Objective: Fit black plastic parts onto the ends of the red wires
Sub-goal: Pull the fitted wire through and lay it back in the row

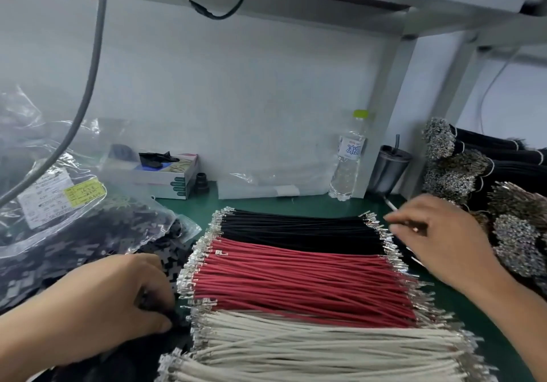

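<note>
A green bench [299, 204] carries three wire batches: black wires [299, 230], red wires [302, 281], white wires [319, 349]. Left hand [118, 301] curls, pinching black plastic parts [165, 263] just left of the reds. Right hand [444, 233] hovers beyond their right ends, fingers loosely spread.

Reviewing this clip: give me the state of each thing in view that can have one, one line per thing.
Left hand: fingers curled into the pile of black plastic parts.
Right hand: over the right ends of the black wires, fingers extended; any grip unclear.
Red wires: flat in a row, metal terminals bare, no black part fitted.
White wires: flat, nearest the camera.
Water bottle: upright, capped.
Tissue box: open on top.
</note>
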